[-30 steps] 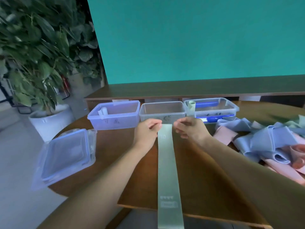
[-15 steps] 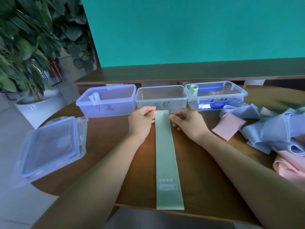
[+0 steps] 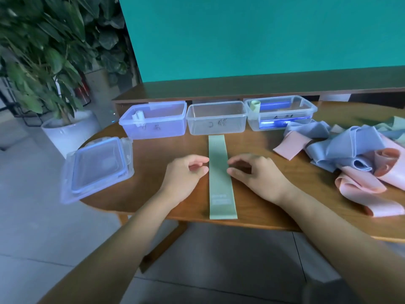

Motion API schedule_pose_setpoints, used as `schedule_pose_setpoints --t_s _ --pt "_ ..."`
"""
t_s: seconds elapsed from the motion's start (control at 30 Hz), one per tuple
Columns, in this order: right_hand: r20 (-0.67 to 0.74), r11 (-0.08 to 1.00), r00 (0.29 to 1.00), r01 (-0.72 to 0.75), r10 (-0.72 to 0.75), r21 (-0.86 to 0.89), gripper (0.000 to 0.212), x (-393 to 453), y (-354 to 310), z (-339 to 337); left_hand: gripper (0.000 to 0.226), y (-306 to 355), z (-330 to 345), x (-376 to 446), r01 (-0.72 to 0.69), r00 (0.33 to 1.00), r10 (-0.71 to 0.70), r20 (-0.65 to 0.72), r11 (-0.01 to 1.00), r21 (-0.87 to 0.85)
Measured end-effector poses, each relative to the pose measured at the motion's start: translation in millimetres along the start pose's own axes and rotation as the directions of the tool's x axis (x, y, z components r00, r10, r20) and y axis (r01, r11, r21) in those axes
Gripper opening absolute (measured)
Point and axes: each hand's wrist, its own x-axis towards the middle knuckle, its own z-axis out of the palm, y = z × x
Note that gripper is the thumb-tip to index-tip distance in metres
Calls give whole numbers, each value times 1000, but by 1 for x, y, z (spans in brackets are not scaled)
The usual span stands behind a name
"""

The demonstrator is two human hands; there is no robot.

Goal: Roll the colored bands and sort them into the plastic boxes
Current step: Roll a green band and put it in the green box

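Landmark for all positions: green band (image 3: 220, 172), laid flat and straight on the wooden table (image 3: 153, 172), far end just short of the middle box, near end at the table's front edge.

Far left of the band: potted plant (image 3: 54, 69) on the floor. Nearer, still left: stack of clear lids (image 3: 98, 167) at the table edge. Beyond and left of the band's far end: left box (image 3: 153, 120), holding one small white roll (image 3: 138, 116).

Immediately left of the band, at mid-length: left hand (image 3: 186, 174), fingers loosely curled, nothing held, fingertips just beside the band's edge. A second ago, pinching the far end near the boxes; now released and drawn back toward the body.

Directly beyond the band's far end: middle box (image 3: 215, 121), nothing visible inside.

Immediately right of the band, at mid-length: right hand (image 3: 256, 174), fingers likewise relaxed, nothing gripped, fingertips at or just over the band's edge; contact cannot be confirmed. Also withdrawn from the far end.

Beyond and right: right box (image 3: 280, 113), containing a pale green roll (image 3: 255, 105) and a blue roll (image 3: 275, 105). Far right: heap of unrolled bands (image 3: 350, 154), blue and pink.

Meaning of the change: band flattened and aligned, straightening step judged complete. Rolling not yet begun. Probable destination: the right box, alongside the matching green roll.
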Motion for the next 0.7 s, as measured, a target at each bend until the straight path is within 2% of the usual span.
schedule_pose_setpoints --t_s 0.13,0.23,0.33,0.43,0.57,0.7 --pt "41 991 995 90 -94 100 24 -43 -18 -5 18 12 -13 -40 -65 994 81 78 979 -191" --pt "104 967 985 108 -135 230 25 -56 -26 -8 16 19 -20 -62 -91 984 126 128 963 -255" --pt "154 936 968 143 -200 322 25 -61 -26 -11 25 17 -25 -75 -113 963 157 218 973 -199" --pt "215 931 943 181 -256 317 22 -64 -23 -14 31 15 -25 -81 -219 924 233 302 972 -80" --pt "244 930 916 253 -318 266 16 -64 -19 -12 21 10 -20 -84 -385 893 362 268 923 33" --pt "232 933 918 268 -323 240 11 -65 -14 -14 15 7 -13 -89 -363 920 350 176 930 52"
